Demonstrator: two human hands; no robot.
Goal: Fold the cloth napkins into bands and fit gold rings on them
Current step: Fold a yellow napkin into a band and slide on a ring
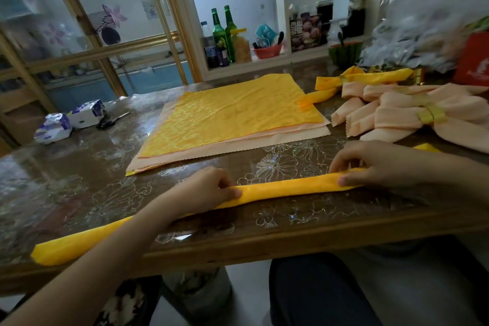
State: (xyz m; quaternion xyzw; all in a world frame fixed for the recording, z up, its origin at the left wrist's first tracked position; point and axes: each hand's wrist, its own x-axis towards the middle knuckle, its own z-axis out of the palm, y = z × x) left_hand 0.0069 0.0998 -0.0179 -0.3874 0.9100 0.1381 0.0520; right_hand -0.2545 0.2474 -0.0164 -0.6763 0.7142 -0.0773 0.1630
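A yellow band [277, 190] is lying along the near edge of the table [79, 180], running from the near left towards the right, where its far tip is showing just past the right wrist. The left hand [209, 188] is gripping the band near its middle, fingers curled over the top and thumb tucked against the near side, so the cloth is being pinched between them. The right hand [375, 164] is holding the band further right, fingers bent down over its far side and thumb pressing on the near side. The stretch between the two hands is lying flat on the table.

Behind the band, a stack [232, 116] of flat napkins is sitting in the middle of the table, a yellow one on top and peach ones showing beneath its edges. To the right of the stack, peach napkins [397, 114] are lying in a heap, one of them gathered through a gold ring [430, 115]. Just behind them a yellow napkin [370, 75] is lying with a second ring [344, 78] round it. On the far left, scissors [112, 120] are resting beside two tissue packs [53, 128]
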